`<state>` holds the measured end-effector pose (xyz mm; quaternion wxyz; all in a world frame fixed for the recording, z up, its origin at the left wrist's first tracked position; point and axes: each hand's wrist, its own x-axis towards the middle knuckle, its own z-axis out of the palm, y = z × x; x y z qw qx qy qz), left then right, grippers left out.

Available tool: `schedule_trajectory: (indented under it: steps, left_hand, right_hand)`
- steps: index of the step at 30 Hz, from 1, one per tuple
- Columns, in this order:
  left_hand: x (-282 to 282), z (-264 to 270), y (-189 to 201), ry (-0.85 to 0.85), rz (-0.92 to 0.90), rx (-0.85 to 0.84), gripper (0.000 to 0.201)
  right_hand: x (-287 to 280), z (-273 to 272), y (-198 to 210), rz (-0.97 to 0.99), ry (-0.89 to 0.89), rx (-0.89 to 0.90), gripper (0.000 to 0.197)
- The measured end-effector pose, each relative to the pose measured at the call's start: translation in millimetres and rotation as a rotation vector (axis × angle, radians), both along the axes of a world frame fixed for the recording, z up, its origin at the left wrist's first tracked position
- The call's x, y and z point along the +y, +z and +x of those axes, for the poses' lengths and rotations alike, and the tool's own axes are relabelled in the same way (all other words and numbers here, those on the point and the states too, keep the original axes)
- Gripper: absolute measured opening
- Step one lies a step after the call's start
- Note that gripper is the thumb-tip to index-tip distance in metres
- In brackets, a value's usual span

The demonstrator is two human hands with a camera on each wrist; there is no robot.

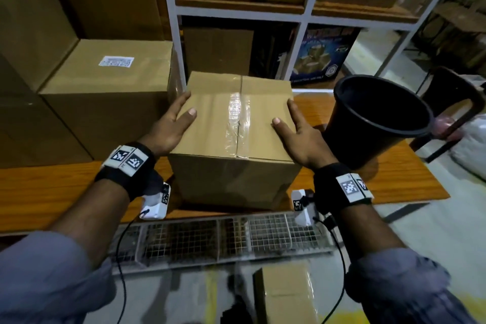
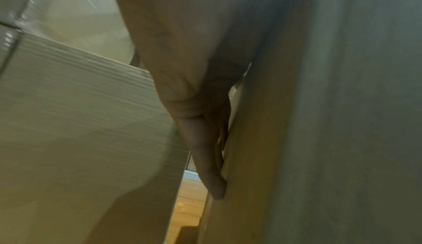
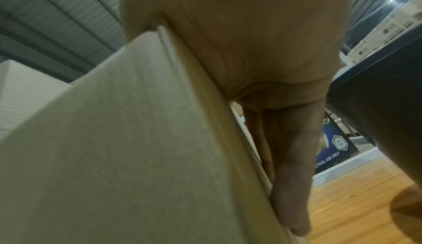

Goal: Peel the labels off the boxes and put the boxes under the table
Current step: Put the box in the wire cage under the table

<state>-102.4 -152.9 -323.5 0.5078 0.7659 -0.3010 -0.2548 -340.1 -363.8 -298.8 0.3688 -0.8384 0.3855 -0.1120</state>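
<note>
A taped plain cardboard box stands on the wooden table, with no label showing on its top or front. My left hand presses flat against its left side, thumb lying on the top. My right hand does the same on the right side. In the left wrist view the straight fingers lie along the box wall. The right wrist view shows my fingers flat on the box. To the left, a larger box carries a white label on top.
A black bucket stands on the table just right of my right hand. Stacked cartons fill the left, and a white shelf rack stands behind. Below the table's front edge are a wire mesh panel and another box on the floor.
</note>
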Motion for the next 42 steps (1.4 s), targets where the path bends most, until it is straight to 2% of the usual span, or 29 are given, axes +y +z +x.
schedule_trajectory:
  steps: [8, 14, 22, 27, 34, 37, 42]
  left_hand:
    - [40.0, -44.1, 5.0, 0.012, -0.053, -0.128, 0.057]
    - [67.1, -76.2, 1.5, -0.013, -0.078, -0.146, 0.060]
    - [93.6, -151.1, -16.8, -0.099, -0.047, -0.182, 0.062]
    - [84.4, -198.8, -27.4, -0.133, -0.060, -0.260, 0.068]
    - [58.1, -277.0, -22.0, -0.252, 0.006, -0.264, 0.075]
    - [40.5, -317.2, -26.9, -0.335, -0.035, -0.245, 0.077]
    - [15.4, -373.1, -39.2, -0.408, 0.023, -0.269, 0.076]
  right_hand:
    - [42.6, -37.3, 8.8, -0.114, -0.026, -0.021, 0.074]
    - [67.3, -63.9, 5.4, -0.117, -0.045, -0.012, 0.070]
    - [102.6, -143.8, -13.3, -0.074, -0.113, 0.004, 0.068]
    - [101.5, -190.2, -24.8, -0.082, -0.162, -0.055, 0.065]
    - [92.3, -275.7, -26.1, -0.093, -0.299, 0.025, 0.060]
    - [80.4, -327.0, -39.8, -0.092, -0.374, -0.005, 0.060]
    - [64.7, -395.9, -67.8, -0.106, -0.431, -0.038, 0.062]
